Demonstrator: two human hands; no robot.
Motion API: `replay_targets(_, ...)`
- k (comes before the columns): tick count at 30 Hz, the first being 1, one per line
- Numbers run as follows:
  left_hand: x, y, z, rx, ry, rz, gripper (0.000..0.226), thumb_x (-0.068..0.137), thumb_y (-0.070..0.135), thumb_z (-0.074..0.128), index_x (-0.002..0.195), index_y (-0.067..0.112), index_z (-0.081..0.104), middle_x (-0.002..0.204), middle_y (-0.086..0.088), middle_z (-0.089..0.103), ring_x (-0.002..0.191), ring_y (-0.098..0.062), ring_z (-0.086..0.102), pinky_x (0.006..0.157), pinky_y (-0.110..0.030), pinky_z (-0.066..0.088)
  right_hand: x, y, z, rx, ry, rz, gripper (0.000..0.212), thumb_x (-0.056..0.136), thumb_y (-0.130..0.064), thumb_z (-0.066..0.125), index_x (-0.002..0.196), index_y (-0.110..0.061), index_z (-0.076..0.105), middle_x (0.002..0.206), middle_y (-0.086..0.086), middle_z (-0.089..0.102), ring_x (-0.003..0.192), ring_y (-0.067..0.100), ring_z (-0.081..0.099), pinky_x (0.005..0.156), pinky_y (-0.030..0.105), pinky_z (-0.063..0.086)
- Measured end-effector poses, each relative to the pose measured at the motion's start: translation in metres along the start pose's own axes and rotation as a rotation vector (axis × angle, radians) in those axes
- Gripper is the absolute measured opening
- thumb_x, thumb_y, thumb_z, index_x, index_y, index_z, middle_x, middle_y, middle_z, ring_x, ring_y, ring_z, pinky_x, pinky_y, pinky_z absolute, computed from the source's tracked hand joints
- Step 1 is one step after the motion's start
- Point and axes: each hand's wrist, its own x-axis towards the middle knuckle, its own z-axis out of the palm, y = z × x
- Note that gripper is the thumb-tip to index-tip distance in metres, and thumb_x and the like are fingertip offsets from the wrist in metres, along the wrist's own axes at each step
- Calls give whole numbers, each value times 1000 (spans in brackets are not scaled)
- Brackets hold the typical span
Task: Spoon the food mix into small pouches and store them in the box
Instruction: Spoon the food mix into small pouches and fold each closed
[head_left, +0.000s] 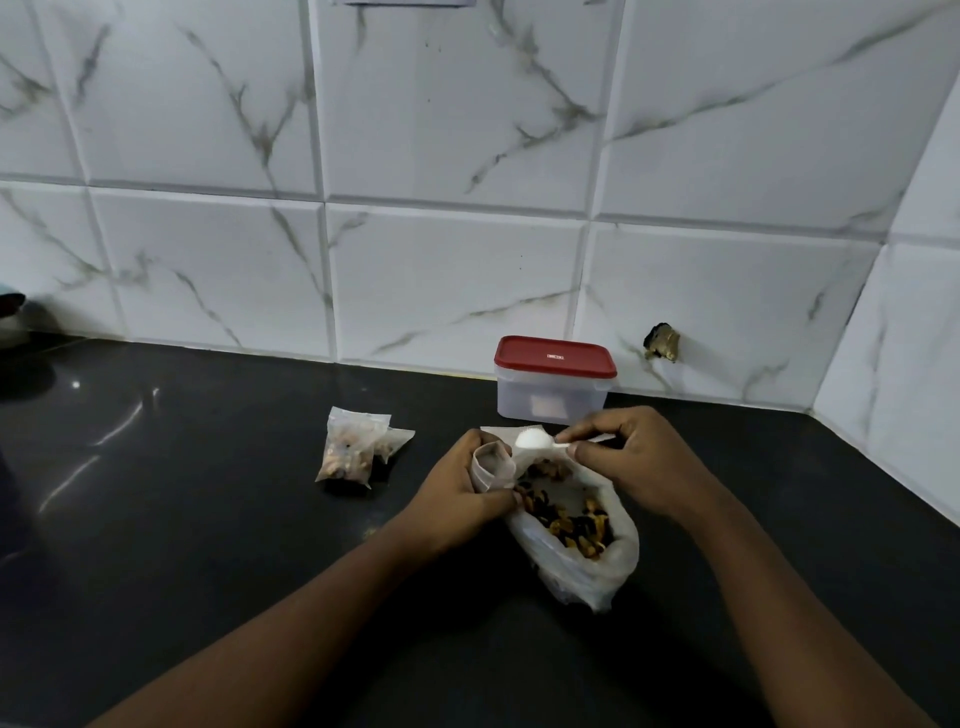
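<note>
Nearest to us, just below both grips, the big bag (582, 566) lies open on the black countertop (208, 519). The food mix (571, 519) shows brown and dark in its mouth. Our left hand (462, 493) is curled round the small pouch (492, 467), holding its mouth open and upright at the bag's left edge. Our right hand (634, 457) pinches the handle of the white spoon (535, 440) between thumb and fingertips. The spoon's bowl sits just right of the pouch mouth, above the bag. No mix shows on the bowl, so we judge a fresh scoop is due.

To do it well, we should hold the pouch mouth round and over the bag so that spills fall back in. We should take modest scoops and bring the bowl's tip inside the rim before tilting. A pinch on so thin a handle gives little control, so slow wrists will help.

Left of the left grip and well apart from it lie the filled pouches (348, 452). We count two, touching each other. Beyond the right grip stands one box (550, 400), its red lid (555, 356) on, against the tiled wall (467, 156). There is also one spoon, one open pouch and one big bag.
</note>
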Motion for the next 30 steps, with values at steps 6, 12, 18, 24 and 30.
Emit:
replay_targets(6, -3, 4, 0, 20, 15, -10, 39, 85, -7, 68, 115, 16, 60, 110, -5, 68, 90, -3, 67, 77, -20, 54, -1, 6, -7, -379, -338, 112, 19, 90, -21, 76, 103, -34, 81, 108, -18, 69, 97, 0, 64, 82, 20, 51)
replay_targets(12, -5, 6, 1, 18, 12, -1, 37, 86, -5, 69, 116, 14, 58, 109, -4, 67, 88, 2, 67, 78, -18, 54, -2, 5, -23, -368, -182, 123, 16, 92, -15, 70, 96, -28, 79, 99, -13, 66, 90, 6, 63, 72, 21, 45)
replay_targets(18, -4, 8, 1, 8, 7, -8, 37, 87, -6, 70, 116, 13, 59, 108, 0, 68, 89, 2, 68, 76, -15, 53, 2, 8, -5, -433, -197, 164, 17, 94, -18, 68, 99, -26, 82, 87, -14, 70, 72, 4, 64, 58, 13, 40)
replay_targets(24, -5, 8, 3, 14, 13, -7, 35, 87, -5, 71, 117, 10, 59, 103, 1, 68, 86, 2, 68, 75, -15, 53, -1, 7, -3, -347, -192, 112, 21, 95, -19, 69, 109, -30, 80, 95, -14, 70, 76, -3, 64, 63, 11, 44)
replay_targets(30, -5, 9, 2, 14, 16, -5, 36, 87, -4, 71, 116, 12, 59, 103, 1, 69, 88, -2, 69, 77, -19, 54, -1, 4, -14, -372, -157, 169, 17, 92, -16, 68, 94, -26, 81, 81, -9, 70, 67, 7, 59, 61, 19, 41)
